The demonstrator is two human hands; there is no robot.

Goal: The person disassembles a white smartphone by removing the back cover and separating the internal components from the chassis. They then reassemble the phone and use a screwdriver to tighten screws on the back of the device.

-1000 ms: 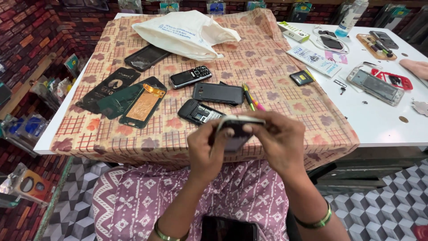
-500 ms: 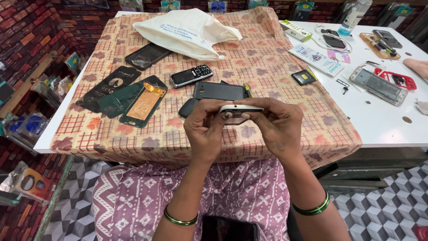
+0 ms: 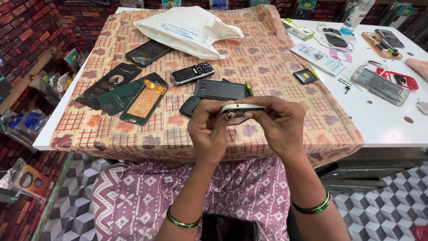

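Observation:
Both hands grip one small phone (image 3: 240,110) with a white edge, held edge-on above the near edge of the cloth-covered table (image 3: 276,67). My left hand (image 3: 208,134) clasps its left end, thumb against its underside. My right hand (image 3: 278,122) wraps its right end from above. Just beyond the hands lie a dark phone back cover (image 3: 220,89) and a black phone (image 3: 190,106), partly hidden by my fingers. A keypad phone (image 3: 192,73) lies further back.
Several dark phone covers and a gold-backed phone (image 3: 143,100) lie to the left. A white bag (image 3: 187,29) sits at the back. The white table (image 3: 383,120) on the right carries a clear phone case (image 3: 380,85), a battery (image 3: 306,76), papers and parts. A dark phone (image 3: 228,227) rests on my lap.
My hands have raised the small phone from low over the table edge and turned it edge-on, moving it slightly away from me. The things on the table have not moved.

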